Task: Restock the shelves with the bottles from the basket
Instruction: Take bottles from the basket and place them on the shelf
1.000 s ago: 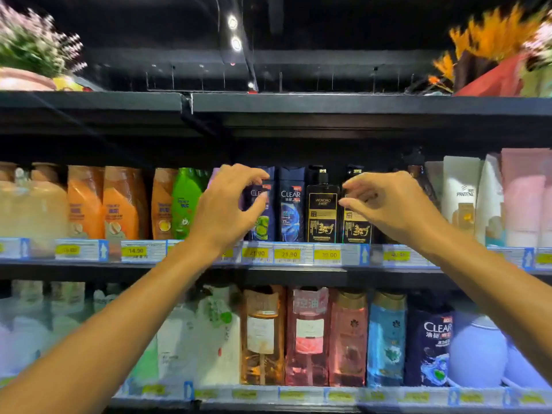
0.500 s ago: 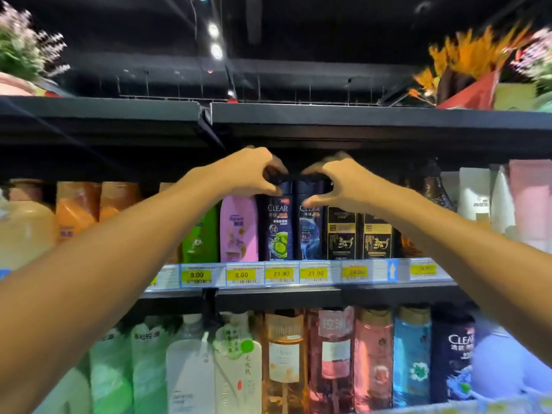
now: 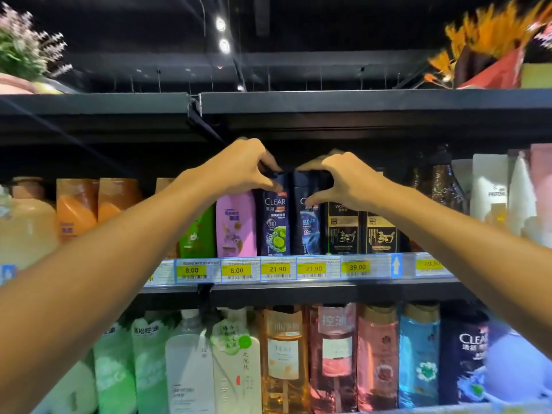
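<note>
Two hands were up at the middle shelf: the left hand pinched the cap of the lime-label Clear bottle, the right hand gripped the top of the blue-label Clear bottle just beside it. Both bottles stood upright, touching, between a pink bottle and a black bottle.

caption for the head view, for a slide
Left hand and right hand each grip the top of a dark Clear bottle on the shelf.
</note>
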